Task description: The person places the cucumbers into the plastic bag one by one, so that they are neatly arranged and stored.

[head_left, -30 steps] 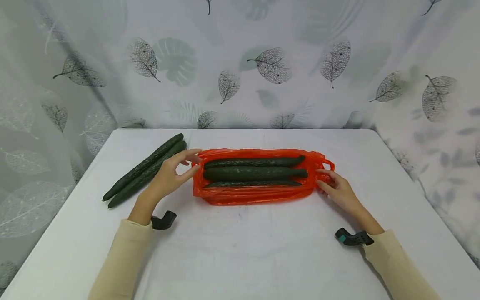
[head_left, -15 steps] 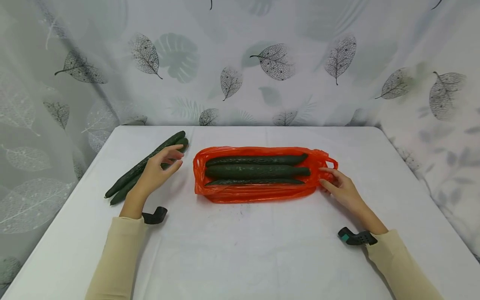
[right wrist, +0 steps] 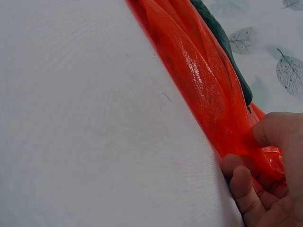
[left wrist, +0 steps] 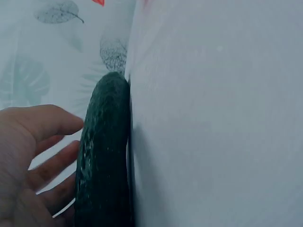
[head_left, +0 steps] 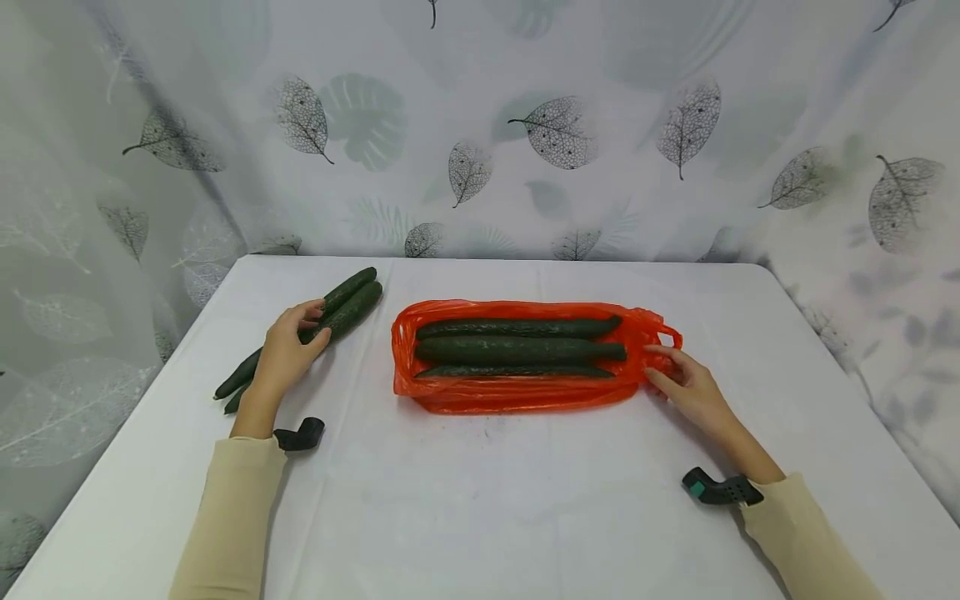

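Note:
Two dark green cucumbers (head_left: 356, 309) lie side by side, slanting, on the left of the table. Over their middle reaches my left hand (head_left: 285, 346), thumb and fingers spread apart. The left wrist view has one cucumber (left wrist: 105, 156) close up, with the fingertips right at its side. A red plastic bag (head_left: 495, 403) lies across the centre of the table, its top side open to show three cucumbers (head_left: 521, 349) in a row. My right hand (head_left: 693, 392) pinches the bag at its handle end. Seen from the right wrist, fingers and thumb (right wrist: 272, 130) curl on the crumpled red film.
A white cloth covers the table (head_left: 480, 508). Behind it and along both sides hangs a leaf-patterned curtain (head_left: 480, 125). A black strap-on device (head_left: 300, 434) sits at the left wrist, and another device (head_left: 722, 488) at the right one.
My left hand has left the bag's left end and moved left to the two loose cucumbers. The right hand stays at the bag's handle end.

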The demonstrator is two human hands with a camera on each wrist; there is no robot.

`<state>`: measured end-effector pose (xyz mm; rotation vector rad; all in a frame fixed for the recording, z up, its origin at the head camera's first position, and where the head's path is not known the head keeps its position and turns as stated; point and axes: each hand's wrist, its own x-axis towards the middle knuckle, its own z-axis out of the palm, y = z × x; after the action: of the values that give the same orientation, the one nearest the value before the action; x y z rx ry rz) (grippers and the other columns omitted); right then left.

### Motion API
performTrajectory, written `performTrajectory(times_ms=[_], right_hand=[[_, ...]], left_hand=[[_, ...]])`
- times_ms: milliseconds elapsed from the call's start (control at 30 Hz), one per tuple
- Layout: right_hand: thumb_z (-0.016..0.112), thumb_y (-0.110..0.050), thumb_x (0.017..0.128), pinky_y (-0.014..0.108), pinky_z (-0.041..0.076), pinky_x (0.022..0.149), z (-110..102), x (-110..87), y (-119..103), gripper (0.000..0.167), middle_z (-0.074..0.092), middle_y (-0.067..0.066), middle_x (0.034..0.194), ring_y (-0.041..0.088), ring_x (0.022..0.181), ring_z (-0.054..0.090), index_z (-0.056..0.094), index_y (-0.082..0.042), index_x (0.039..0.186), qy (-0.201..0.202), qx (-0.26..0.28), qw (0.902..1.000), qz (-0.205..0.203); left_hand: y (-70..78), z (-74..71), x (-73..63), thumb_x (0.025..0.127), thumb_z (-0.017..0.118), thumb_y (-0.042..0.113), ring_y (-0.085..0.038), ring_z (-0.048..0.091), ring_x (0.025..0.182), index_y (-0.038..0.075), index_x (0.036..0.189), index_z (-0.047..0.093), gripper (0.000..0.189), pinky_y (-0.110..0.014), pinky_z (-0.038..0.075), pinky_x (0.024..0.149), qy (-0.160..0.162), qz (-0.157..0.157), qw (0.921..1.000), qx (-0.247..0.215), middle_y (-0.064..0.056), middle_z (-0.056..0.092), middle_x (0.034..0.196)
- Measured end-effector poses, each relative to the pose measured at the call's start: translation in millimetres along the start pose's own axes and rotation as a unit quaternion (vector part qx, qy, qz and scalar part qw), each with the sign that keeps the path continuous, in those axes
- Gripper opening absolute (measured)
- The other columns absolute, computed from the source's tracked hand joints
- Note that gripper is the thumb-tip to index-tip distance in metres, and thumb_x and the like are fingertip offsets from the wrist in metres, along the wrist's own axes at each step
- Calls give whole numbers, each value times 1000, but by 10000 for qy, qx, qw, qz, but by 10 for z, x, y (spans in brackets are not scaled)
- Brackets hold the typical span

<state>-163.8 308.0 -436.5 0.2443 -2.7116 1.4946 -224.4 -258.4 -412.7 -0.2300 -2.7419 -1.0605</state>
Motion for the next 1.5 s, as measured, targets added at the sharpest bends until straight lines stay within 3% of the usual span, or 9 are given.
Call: performTrajectory(times_ms=[233, 333, 633, 900, 1233, 1500], right_hand=[[56, -13, 100, 21, 52, 58, -10, 1, 65, 43, 63, 8, 82, 11, 66, 59, 47, 2, 138, -10, -71, 9999, 86], [56, -13, 100, 21, 52, 58, -8, 5, 77, 43, 63, 10, 83, 12, 66, 59, 46, 2, 139, -26, -96, 9999, 83], [57, -17, 100, 21, 53, 60, -7, -3, 50, 44, 64, 9, 84, 12, 67, 60, 47, 0, 139, -17, -69, 9999, 101], [56, -18, 100, 20, 53, 60, -16, -2, 35, 43, 62, 6, 85, 11, 67, 59, 46, 0, 138, -13, -65, 9999, 133], [56, -13, 100, 20, 53, 60, -45, -15, 48, 42, 63, 7, 84, 11, 66, 59, 46, 3, 138, 38, -17, 10000, 53], [56, -16, 100, 20, 54, 63, -12, 0, 16, 42, 62, 16, 90, 11, 68, 60, 47, 2, 137, -23, 18, 10000, 63]], left_hand=[[-24, -38, -26, 96, 61, 14, -49, 36, 134, 3, 149, 38, 59, -63, 29, 107, -790, -402, 9951, 431, -29, 44, 142], [-24, -38, -31, 94, 64, 13, -50, 30, 137, 7, 150, 37, 63, -64, 25, 109, -988, -497, 9923, 560, -30, 38, 147], [-25, -20, -12, 89, 69, 7, -50, 34, 135, 6, 146, 44, 62, -64, 28, 108, -833, -315, 9940, 630, -31, 43, 143], [-25, 48, -21, 89, 69, 11, -48, 43, 128, 6, 145, 46, 61, -64, 35, 103, -639, -211, 9948, 762, -29, 48, 139], [19, 55, 18, 92, 64, 10, -50, 45, 123, 8, 147, 44, 58, -67, 41, 92, -698, -163, 9909, 1137, -30, 48, 134], [25, 33, -35, 91, 64, 11, -49, 48, 121, 8, 145, 46, 57, -65, 44, 88, -625, -134, 9907, 1201, -30, 49, 132]])
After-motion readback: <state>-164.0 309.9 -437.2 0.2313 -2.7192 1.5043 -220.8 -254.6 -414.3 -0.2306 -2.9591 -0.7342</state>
